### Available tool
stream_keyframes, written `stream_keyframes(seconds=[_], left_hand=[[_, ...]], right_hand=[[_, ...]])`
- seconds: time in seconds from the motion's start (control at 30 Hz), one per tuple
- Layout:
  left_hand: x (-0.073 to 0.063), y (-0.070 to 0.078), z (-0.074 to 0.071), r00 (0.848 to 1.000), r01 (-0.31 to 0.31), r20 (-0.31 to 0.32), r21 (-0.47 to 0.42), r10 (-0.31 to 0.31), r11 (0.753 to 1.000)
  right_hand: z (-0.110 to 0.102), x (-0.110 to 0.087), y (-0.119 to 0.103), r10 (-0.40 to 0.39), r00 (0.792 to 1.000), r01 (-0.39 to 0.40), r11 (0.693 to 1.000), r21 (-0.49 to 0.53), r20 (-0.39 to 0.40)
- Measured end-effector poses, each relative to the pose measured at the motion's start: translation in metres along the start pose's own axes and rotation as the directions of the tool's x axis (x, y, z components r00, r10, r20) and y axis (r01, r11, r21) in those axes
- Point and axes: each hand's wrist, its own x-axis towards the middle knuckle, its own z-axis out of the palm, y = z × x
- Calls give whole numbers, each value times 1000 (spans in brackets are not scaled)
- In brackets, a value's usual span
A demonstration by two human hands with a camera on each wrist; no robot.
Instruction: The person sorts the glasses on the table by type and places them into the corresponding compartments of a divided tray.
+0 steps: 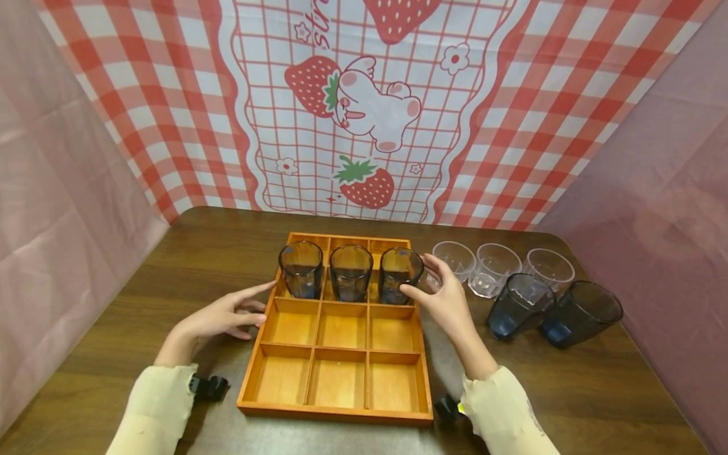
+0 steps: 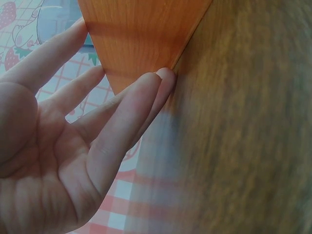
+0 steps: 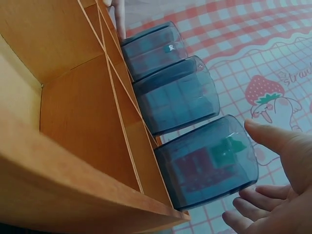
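Three dark tinted glasses, the left (image 1: 301, 270), the middle (image 1: 351, 273) and the right (image 1: 400, 275), stand upright in the far row of a wooden divided tray (image 1: 335, 414). Around the right glass my right hand (image 1: 446, 300) is loosely spread. In the right wrist view its thumb lies by the rim of that glass (image 3: 209, 163), and its other fingers sit just off the side; contact is unclear. My left hand (image 1: 218, 316) rests its extended fingertips against the tray's left outer wall (image 2: 141, 39), holding nothing.
To the right of the tray stand three clear glasses (image 1: 493, 272) in a row. Two more dark glasses (image 1: 520, 306) are nearer on the wooden table (image 1: 614, 379). A strawberry-patterned cloth (image 1: 375, 126) hangs behind. The tray's middle and near rows hold nothing.
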Motion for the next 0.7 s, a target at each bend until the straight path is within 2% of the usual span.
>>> stream_keyframes(seconds=[0.1,0.2,0.33,0.43,0.5,0.7], left_hand=[[0,0,0,1000,0,-2,-2,0,1000],[0,0,0,1000,-2,-3,-6,2,1000],[1,-1,1,1000,0,1,-7,0,1000],[2,-1,1,1000,0,3,-6,0,1000],[2,-1,1,1000,1,2,-5,-1,1000],[1,-1,0,1000,3,-3,2,-3,1000]], right_hand=[[-3,-5,-1,-29,999,29,999,-28,-20],[-8,-11,0,-78,995,68,989,-129,-67],[-18,-24,2,-168,976,120,945,-304,-136],[-26,-33,4,-257,950,171,905,-389,-179],[-32,-38,4,-316,924,202,880,-430,-213],[-48,-49,4,-422,857,251,843,-475,-296]])
